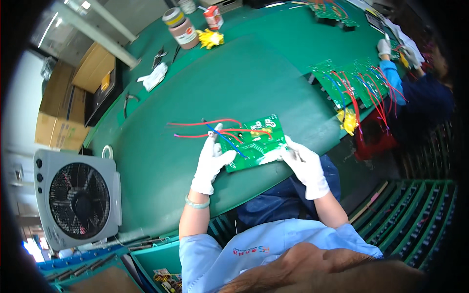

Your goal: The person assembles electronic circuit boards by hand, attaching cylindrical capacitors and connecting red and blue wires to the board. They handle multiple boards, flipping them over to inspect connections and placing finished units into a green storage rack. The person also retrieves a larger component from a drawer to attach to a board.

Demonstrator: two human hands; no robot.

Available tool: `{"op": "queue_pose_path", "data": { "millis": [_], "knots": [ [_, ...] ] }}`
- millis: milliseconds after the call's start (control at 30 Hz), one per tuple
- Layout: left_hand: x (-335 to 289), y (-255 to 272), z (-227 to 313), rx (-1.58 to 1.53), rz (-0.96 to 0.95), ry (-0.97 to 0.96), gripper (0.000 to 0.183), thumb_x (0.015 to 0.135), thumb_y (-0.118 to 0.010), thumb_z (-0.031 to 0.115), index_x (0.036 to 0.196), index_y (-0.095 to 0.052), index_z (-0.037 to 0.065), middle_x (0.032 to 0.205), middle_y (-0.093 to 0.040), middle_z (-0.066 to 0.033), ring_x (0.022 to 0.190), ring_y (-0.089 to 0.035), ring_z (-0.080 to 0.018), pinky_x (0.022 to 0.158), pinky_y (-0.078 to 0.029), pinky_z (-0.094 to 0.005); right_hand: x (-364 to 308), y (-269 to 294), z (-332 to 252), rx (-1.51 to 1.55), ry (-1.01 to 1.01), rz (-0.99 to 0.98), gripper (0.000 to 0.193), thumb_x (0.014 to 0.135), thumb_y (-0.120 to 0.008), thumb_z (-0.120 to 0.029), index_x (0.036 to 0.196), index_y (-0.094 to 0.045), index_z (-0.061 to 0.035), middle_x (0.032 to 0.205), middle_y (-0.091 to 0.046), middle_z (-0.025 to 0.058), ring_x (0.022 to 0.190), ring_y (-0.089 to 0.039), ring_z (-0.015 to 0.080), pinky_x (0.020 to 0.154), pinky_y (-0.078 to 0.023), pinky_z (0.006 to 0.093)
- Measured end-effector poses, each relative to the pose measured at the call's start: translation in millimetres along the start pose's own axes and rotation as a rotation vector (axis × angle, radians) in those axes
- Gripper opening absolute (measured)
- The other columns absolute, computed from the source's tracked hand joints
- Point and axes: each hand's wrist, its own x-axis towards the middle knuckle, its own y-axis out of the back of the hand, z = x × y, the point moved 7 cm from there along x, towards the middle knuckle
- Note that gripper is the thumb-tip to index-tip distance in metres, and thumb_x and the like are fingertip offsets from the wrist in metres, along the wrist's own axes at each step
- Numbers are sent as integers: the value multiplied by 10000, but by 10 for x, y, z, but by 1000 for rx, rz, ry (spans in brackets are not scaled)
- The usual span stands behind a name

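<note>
I have the green rectangular circuit board (254,146) before me, raised between two white-gloved hands above the green table mat (156,176); I take that board as my landmark. The left hand (211,163) is partly curled and grasps the board's left edge, its thumb lying along the lower-left corner and its index finger reaching up beside the edge. I cannot tell how its other fingers sit behind the board. The right hand (305,166) is half closed on the board's right edge near the lower corner, gripping it between thumb and fingers; where each fingertip rests is too blurred for me to tell.

Thin red insulated wires (210,121) run from the board out past its left edge, over the left hand's fingertips, and a blue insulated wire (227,137) slants across the board's left part. Well to the right of the board and farther off, I see more green wired circuit boards (337,80). Well to its left stands a grey square box fan (78,195).
</note>
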Motion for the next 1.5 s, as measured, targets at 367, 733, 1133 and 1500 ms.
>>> {"op": "queue_pose_path", "data": {
  "millis": [367, 733, 1133, 1500],
  "knots": [
    [-4, -183, -147, -35, -58, -41, 787, 870, -753, 99, 1515, -313, -6, 1447, -457, -134, 1310, -480, -215, 1103, -409, -372, 105, -163, -1054, -673, 677, 41, 431, 823, -715, -28, 1246, -670, -95, 1002, -699, 92, 758, -675, 183, 685, -551, 288],
    [-15, -155, -122, -22, -2, -107, 588, 902, -729, 84, 1382, -408, -30, 1222, -552, -123, 1100, -598, -171, 937, -540, -327, 319, 125, -595, -126, 212, 214, 144, 873, -721, -13, 1013, -741, 12, 849, -748, 71, 653, -613, 54, 594, -478, 226],
    [-13, -134, -100, 111, 75, -114, 512, 871, -759, 156, 1274, -489, -4, 1123, -599, -64, 974, -578, -103, 795, -494, -243, -9, 387, 249, 240, -408, 195, 375, 959, -645, -296, 882, -723, 62, 625, -650, 73, 389, -404, 68, 378, -263, 217],
    [-48, -89, -84, 170, 11, -21, 533, 882, -712, 156, 1350, -485, 39, 1110, -598, -31, 856, -545, -68, 706, -465, -218, -325, 625, -314, 19, -194, -382, 413, 943, -652, -344, 1028, -701, 57, 588, -543, 3, 474, -416, 59, 477, -299, 219]
  ]
}}
